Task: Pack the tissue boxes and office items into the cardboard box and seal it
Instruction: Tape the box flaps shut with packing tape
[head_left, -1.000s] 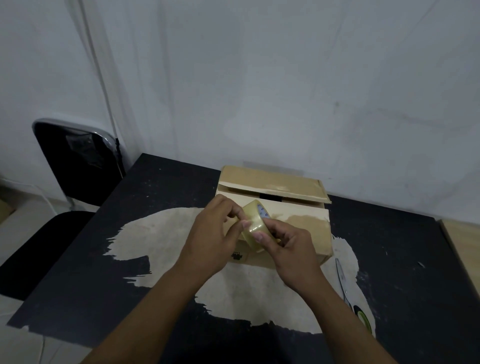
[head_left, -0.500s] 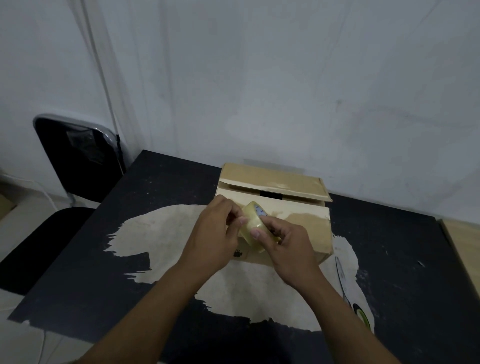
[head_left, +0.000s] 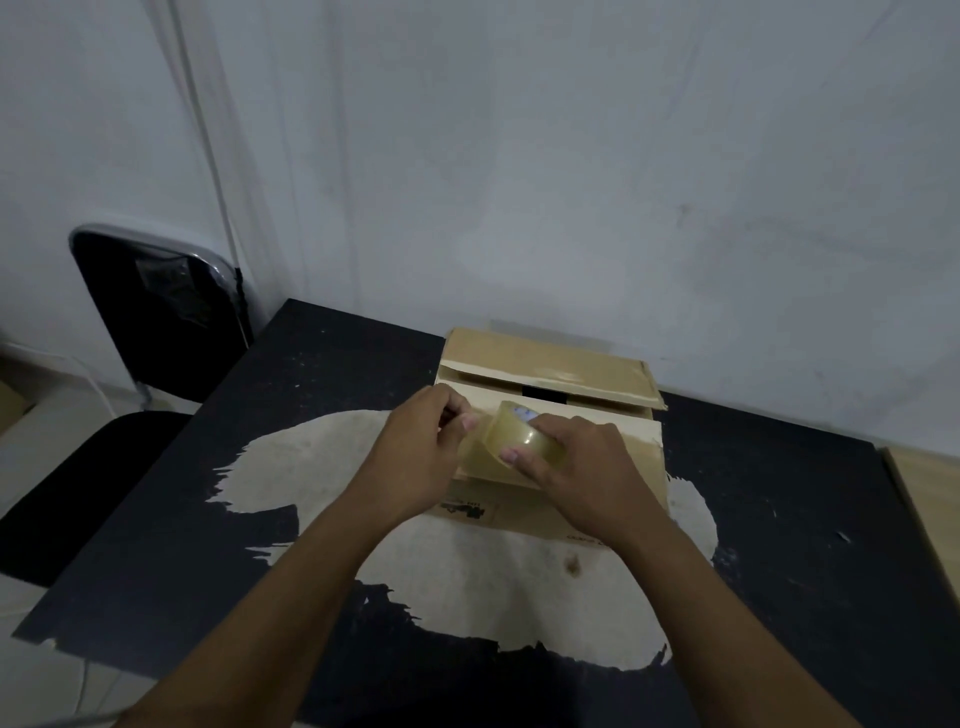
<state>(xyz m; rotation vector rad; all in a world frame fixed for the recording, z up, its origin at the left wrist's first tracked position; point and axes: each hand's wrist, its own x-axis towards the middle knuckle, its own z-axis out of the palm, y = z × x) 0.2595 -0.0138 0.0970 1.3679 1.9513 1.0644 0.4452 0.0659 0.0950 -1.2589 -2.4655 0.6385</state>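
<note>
A brown cardboard box (head_left: 582, 371) stands on the black table (head_left: 311, 415) near the wall, its top flaps folded down with a dark gap between them. A roll of clear packing tape (head_left: 524, 441) is held over the box's near flap. My right hand (head_left: 587, 467) grips the roll from the right. My left hand (head_left: 415, 452) pinches the loose tape end at the roll's left side, and a short strip shows between them. The box's contents are hidden.
The table's black coating is worn away in a large pale patch (head_left: 322, 467) around the box. A black chair (head_left: 156, 322) stands at the left. A wooden surface (head_left: 930, 499) borders the table's right edge. A white wall rises behind.
Both hands rose slightly with the roll over the box's near flap. A short strip of tape is now peeled away from the roll by my left hand.
</note>
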